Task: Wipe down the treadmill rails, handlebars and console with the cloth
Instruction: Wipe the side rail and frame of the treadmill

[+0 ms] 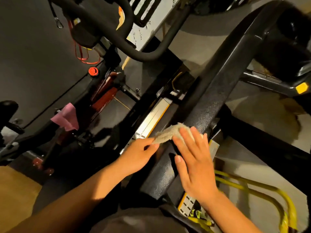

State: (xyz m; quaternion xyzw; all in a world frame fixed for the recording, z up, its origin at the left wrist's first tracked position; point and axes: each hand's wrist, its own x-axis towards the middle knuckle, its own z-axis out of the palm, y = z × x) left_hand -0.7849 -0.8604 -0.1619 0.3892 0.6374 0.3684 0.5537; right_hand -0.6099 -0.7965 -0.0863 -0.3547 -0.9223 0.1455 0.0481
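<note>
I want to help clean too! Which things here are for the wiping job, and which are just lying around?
For the job:
- beige cloth
- black rail
- left hand, pinching the cloth
- right hand, flat on the cloth

Just lying about:
- pink rag
- red knob
- yellow bars

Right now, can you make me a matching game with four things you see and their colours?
Things:
1. cloth on the rail
2. round knob
3. rag hanging at the left
4. curved tubes at the lower right

Colours:
A. yellow
B. pink
C. cream
D. red

Pairs: 1-C, 2-D, 3-B, 4-A

The left hand pinches one end of the cloth, and the right hand presses flat on the other end.
</note>
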